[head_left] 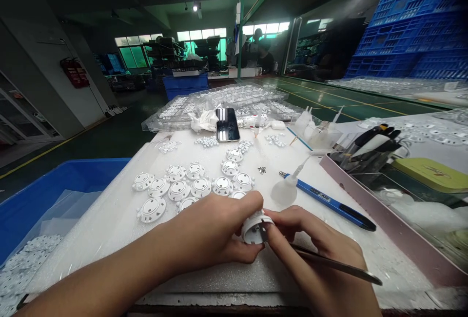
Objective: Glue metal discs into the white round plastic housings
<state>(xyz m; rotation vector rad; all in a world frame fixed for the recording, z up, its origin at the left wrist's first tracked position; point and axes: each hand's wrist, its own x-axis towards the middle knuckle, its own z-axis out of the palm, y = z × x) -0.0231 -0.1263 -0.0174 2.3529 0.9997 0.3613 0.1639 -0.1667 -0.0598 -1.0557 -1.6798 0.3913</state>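
Note:
Held between the thumb and fingers of my left hand [226, 224] is a white round plastic part [252, 233], tilted so its hollow underside faces me. My right hand [321, 248] pinches the part's right edge with thumb and forefinger. It also grips dark metal tweezers [343, 267], whose rear end sticks out to the right; their tips are hidden. Beyond my left hand lie several similar white round parts [179, 190] with dark dots on top. A small heap of metal bits [262, 170] and a squeeze bottle with a thin nozzle [285, 190] are past my hands.
On the white foam sheet [120, 239] lie a blue pen-like tool [329, 200], a phone [227, 125] and piles of small white pieces [206, 141]. Clear trays [175, 107] stand behind. A blue bin [91, 170] is at left, a pink-walled box [387, 219] with tools at right.

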